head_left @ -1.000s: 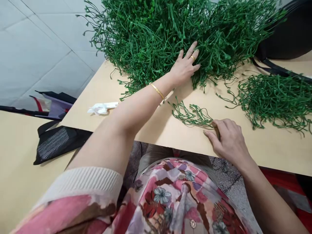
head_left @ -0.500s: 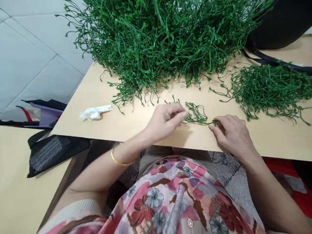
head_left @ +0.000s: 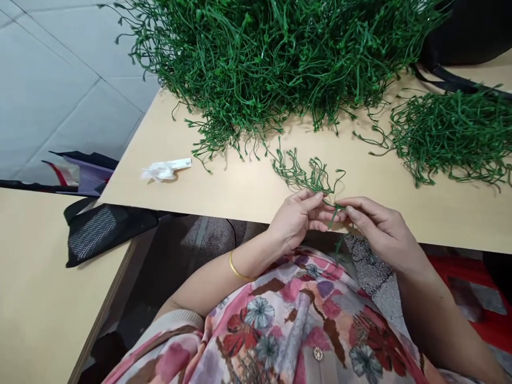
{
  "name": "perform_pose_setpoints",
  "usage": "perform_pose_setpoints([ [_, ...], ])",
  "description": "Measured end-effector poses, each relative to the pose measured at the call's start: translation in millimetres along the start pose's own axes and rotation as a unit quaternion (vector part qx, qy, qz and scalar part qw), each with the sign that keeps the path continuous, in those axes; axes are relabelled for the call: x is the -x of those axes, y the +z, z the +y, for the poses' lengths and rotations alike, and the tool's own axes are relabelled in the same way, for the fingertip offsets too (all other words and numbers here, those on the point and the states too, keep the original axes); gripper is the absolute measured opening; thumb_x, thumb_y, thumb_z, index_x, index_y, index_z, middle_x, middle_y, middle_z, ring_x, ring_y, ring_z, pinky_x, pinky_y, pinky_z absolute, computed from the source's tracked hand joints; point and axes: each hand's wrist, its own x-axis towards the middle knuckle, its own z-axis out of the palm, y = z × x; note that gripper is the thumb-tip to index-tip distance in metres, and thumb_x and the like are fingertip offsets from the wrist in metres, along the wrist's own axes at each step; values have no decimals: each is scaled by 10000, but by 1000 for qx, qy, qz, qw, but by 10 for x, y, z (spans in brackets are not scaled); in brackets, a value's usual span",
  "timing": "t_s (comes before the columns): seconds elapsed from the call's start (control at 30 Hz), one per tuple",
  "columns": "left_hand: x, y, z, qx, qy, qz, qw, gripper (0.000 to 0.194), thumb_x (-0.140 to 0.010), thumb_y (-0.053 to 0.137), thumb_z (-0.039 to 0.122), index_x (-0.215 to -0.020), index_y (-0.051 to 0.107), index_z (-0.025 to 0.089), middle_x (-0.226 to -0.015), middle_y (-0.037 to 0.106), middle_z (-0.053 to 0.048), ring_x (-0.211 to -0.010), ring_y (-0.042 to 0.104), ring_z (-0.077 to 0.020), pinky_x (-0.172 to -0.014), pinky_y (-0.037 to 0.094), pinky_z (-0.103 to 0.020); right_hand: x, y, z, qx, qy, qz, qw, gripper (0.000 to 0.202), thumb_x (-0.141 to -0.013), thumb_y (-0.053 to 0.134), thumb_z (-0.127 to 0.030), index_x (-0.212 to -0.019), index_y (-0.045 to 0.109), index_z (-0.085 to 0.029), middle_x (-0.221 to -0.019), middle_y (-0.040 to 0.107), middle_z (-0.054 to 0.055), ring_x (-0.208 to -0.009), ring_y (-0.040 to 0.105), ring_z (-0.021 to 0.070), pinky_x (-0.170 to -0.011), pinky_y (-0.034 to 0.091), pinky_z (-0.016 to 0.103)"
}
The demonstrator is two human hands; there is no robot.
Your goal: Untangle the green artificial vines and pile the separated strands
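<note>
A thin green plastic stem (head_left: 333,216) is pinched between the fingers of my left hand (head_left: 295,217) and my right hand (head_left: 380,226), over the table's front edge. My left thumb presses on the stem and its lower fingers are spread a little. My right thumb and forefinger close on the stem's other part. A small loose bunch of green stems (head_left: 298,170) lies on the table just beyond my left hand. Another bit of green hangs below my right fingers, partly hidden.
A large heap of green stems (head_left: 260,69) fills the back of the table (head_left: 224,194). A smaller heap (head_left: 460,136) lies at the right, near a black bag (head_left: 468,37). Crumpled white tissue (head_left: 162,170) lies left. A black mesh pouch (head_left: 96,232) rests on the side table.
My hands have come together at the table's front edge with a stem between them. My left hand has turned palm up. The small bunch now lies more spread out, and the view has shifted slightly.
</note>
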Motion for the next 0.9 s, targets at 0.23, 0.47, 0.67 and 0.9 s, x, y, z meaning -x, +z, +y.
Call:
perform_pose_setpoints([
  [0.23,-99,69,3,-64,-10,-49,997,87,-819,553,154,-745,526,117,-673,634,-34,-553,624,-101,-431,454,-168,-111,-85,-42,105,-115,185,970,195,-864,550,-313,-998,655,-219,-1087,626,83,-893,618,182,-747,516,309],
  [0.47,-80,21,17,-132,0,-91,987,172,-790,598,222,-705,475,136,-559,574,9,-461,588,-88,-383,377,-141,-269,-8,35,116,-114,47,986,193,-852,561,-280,-1012,628,-195,-872,654,45,-765,613,159,-676,494,291],
  [0.67,17,-71,92,-160,15,-42,986,155,-785,595,221,-700,504,128,-600,571,19,-391,499,-39,-378,343,-146,-277,-73,75,212,-180,57,959,146,-851,538,-223,-923,664,-206,-868,650,59,-793,613,174,-717,485,315],
  [0.9,-174,-86,286,-128,27,-53,990,74,-768,609,164,-730,554,131,-557,572,20,-400,477,-36,-424,335,-152,-217,-106,-73,231,-207,232,922,160,-856,518,-213,-914,666,-225,-973,646,88,-950,607,228,-847,473,393],
])
